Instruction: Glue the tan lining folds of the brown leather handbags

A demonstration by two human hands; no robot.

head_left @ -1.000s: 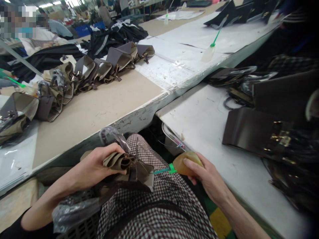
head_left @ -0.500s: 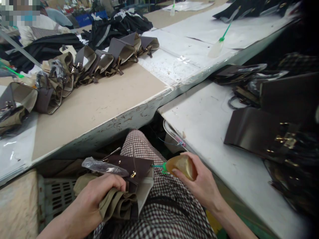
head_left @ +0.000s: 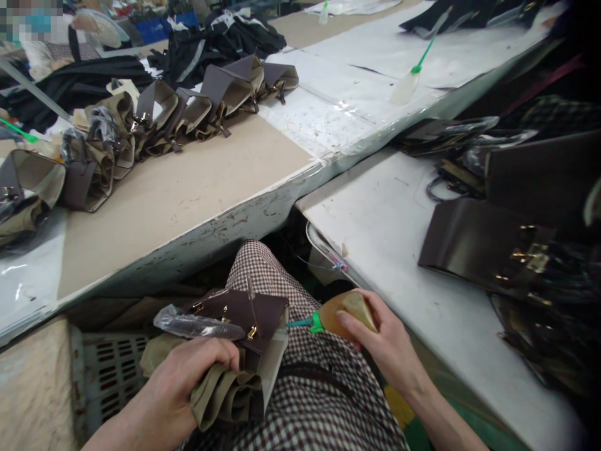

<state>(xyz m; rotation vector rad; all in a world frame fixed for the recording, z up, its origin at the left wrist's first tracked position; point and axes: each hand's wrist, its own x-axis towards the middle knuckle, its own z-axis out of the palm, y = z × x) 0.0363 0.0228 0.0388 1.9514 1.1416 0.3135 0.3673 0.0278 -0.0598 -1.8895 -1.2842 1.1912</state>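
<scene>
On my lap rests a dark brown handbag point(head_left: 267, 310) with gold hardware, a plastic-wrapped handle point(head_left: 197, 324) and folded olive fabric point(head_left: 228, 398). My left hand point(head_left: 188, 379) is closed around the bag and its bunched fabric. In my right hand point(head_left: 382, 332) lies a squeeze bottle point(head_left: 338, 313) of amber liquid, tilted sideways, with a green cap and a thin nozzle. The nozzle tip is at the right edge of the bag's panel; whether it touches, I cannot tell.
A long table point(head_left: 188, 188) ahead carries a row of similar bags point(head_left: 225, 88) and another glue-type bottle point(head_left: 406, 84). On the right-hand table point(head_left: 366, 207) lie dark brown bag pieces point(head_left: 469, 244). A plastic crate point(head_left: 110, 369) stands at lower left. Another person point(head_left: 66, 47) is at far left.
My right hand has moved slightly right and down with the bottle, and its nozzle has slid a little down the bag's edge. My left hand keeps its hold.
</scene>
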